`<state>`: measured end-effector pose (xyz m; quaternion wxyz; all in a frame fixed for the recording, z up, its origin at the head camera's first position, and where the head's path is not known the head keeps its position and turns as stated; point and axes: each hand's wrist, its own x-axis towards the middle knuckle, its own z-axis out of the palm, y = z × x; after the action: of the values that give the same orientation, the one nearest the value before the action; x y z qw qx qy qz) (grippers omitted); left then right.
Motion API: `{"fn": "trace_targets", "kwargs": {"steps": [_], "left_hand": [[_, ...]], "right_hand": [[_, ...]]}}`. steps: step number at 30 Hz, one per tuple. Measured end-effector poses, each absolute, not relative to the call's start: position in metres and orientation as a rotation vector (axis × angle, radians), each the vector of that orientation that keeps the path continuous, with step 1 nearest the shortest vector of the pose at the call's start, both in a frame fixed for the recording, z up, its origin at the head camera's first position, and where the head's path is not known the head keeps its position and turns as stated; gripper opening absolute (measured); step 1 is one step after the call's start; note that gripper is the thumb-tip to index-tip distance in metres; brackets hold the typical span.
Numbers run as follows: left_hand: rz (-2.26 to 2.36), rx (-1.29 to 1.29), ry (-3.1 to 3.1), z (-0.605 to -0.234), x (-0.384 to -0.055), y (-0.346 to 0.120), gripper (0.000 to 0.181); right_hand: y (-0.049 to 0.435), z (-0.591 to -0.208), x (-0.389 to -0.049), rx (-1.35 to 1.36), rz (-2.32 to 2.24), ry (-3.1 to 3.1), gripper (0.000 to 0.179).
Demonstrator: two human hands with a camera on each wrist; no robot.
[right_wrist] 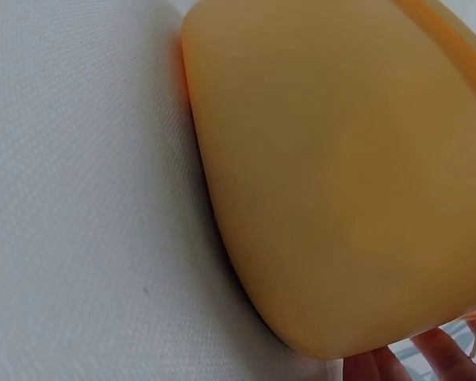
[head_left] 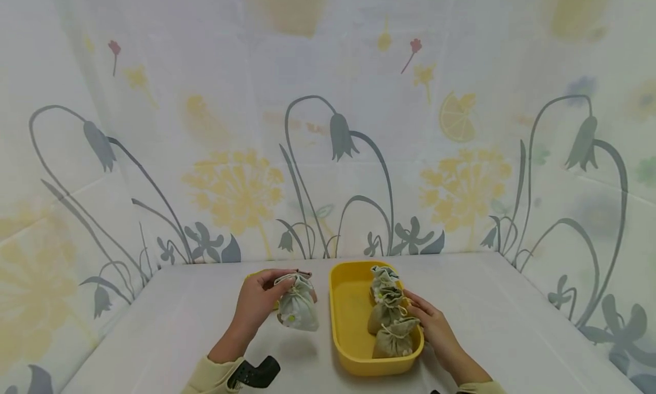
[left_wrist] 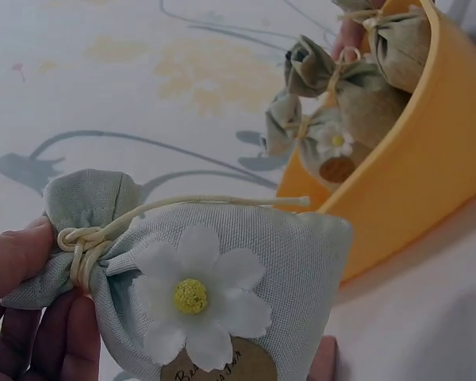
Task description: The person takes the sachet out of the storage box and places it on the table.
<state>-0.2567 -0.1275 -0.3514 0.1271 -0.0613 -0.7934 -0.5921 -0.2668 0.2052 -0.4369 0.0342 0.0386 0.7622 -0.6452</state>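
Note:
My left hand [head_left: 260,300] pinches a pale green drawstring sachet [head_left: 298,308] by its gathered neck, left of the yellow tray [head_left: 353,365]. A cream cord, a white flower and a brown label show on this sachet [left_wrist: 293,262] in the left wrist view. My right hand [head_left: 435,328] holds the tray at its right rim, fingers [right_wrist: 444,353] along the wall. Inside the tray's right side, three sachets stand in a row: a pale one [head_left: 381,275] at the back, a darker green one [head_left: 385,314] in the middle and another [head_left: 394,341] in front.
Part of a yellow thing [head_left: 277,304] and a brown piece [head_left: 314,295] show behind the left hand and its sachet, mostly hidden. The white tabletop [head_left: 512,308] meets a flower-printed curtain [head_left: 318,200] at the back. A black strap [head_left: 256,374] sits on the left wrist.

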Motion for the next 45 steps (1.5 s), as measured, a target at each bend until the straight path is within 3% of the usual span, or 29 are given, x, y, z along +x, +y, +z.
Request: {"fn": "trace_targets", "kwargs": {"steps": [12, 21, 45], "left_hand": [[-1.745, 0.06, -2.317, -0.385, -0.273, -0.135, 0.032], [-1.712, 0.086, -2.316, -0.407, -0.285, -0.136, 0.028], [-1.511, -0.101, -2.317, -0.389, -0.272, -0.138, 0.031]], "right_hand": [[0.202, -0.436, -0.265, 0.111, -1.99, 2.361, 0.062], [0.201, -0.436, -0.265, 0.116, -1.994, 2.354, 0.061], [0.203, -0.436, -0.266, 0.137, -1.97, 2.364, 0.062]]}}
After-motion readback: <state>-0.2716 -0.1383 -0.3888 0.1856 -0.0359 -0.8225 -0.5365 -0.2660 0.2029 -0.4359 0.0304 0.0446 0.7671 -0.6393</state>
